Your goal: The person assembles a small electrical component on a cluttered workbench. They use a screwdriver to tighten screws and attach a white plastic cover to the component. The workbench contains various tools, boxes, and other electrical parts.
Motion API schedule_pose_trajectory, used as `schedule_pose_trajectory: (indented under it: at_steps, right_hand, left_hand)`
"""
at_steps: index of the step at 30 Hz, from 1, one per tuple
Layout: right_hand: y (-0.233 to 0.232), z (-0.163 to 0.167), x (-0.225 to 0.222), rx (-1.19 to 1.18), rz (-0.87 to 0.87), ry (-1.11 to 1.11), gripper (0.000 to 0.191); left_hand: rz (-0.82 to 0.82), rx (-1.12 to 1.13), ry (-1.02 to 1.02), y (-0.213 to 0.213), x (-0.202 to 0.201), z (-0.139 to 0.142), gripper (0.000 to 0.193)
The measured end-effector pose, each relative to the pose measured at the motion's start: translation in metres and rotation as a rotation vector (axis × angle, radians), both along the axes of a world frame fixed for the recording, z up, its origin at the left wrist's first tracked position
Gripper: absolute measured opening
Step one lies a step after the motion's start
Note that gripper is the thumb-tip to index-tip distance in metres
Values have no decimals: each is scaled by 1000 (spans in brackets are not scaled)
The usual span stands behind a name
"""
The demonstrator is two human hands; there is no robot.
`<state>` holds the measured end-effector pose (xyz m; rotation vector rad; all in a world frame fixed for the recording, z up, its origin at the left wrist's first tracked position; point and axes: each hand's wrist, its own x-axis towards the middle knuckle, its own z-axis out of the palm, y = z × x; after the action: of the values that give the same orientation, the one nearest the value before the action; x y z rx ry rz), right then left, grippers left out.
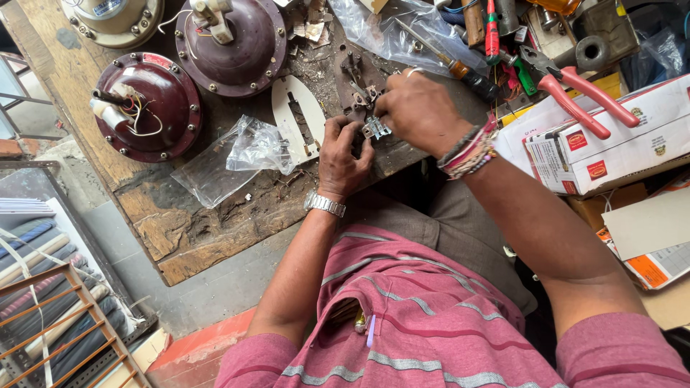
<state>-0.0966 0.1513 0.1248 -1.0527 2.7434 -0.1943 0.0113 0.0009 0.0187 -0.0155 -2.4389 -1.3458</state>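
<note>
At bench edge, centre: small metal part (376, 128), pinched between left hand (342, 154) and right hand (419, 111), both closed on it (fingertips meeting). Beside: clear plastic bag (244, 154), two maroon round housings (147, 104), red-handled pliers (575, 93), screwdriver (449, 63).

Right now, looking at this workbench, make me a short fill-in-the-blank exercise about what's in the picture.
1. Both hands, the left hand and the right hand, hold a small ____ part between them.
2. The left wrist wears a silver ____.
3. The pliers at the upper right have ____ handles.
4. Two dark red round housings lie on the wooden ____.

Missing words: metal; watch; red; bench
</note>
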Motion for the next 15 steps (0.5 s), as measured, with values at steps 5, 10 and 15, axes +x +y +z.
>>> schedule_pose_trajectory:
  at_steps: [5,10,15]
  right_hand:
    - [-26,-27,6,165,57,-9,12]
    - [-42,-47,19,203,38,103,14]
    - [-43,-45,28,249,43,181,16]
  left_hand:
    - [1,5,18,0,1,-3,36]
    - [-5,34,47,0,0,-5,37]
    - [-3,20,36,0,0,-5,39]
